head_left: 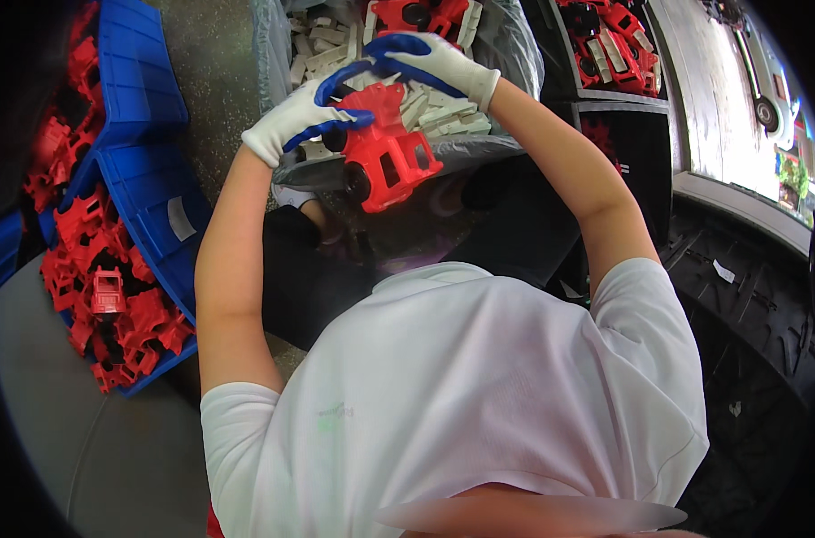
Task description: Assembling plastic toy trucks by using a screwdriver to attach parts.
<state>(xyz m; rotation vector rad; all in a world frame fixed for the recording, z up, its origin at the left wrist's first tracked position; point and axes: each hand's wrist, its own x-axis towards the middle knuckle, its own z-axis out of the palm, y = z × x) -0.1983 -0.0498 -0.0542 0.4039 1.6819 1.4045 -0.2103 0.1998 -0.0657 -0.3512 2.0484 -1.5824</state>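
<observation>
My left hand [313, 117], in a white glove with blue palm coating, is closed round the left side of a red plastic toy truck [391, 152]. The truck hangs tilted in front of me, its open cab frame toward me and black wheels on its left side. At its far end, my right hand [439, 67], gloved alike, has its fingers curled over, their tips close to my left fingers. Whatever lies between those right fingertips is hidden. Below both hands is a bin lined with clear plastic [506, 45], holding many white plastic pieces [448, 117].
More red toy trucks [416, 13] lie at the bin's far side. On the left, blue crates [143, 63] hold piled red truck bodies [107, 291]. A black crate [623, 99] with red toys stands at the far right. Black ribbed plastic [739, 287] lies at right.
</observation>
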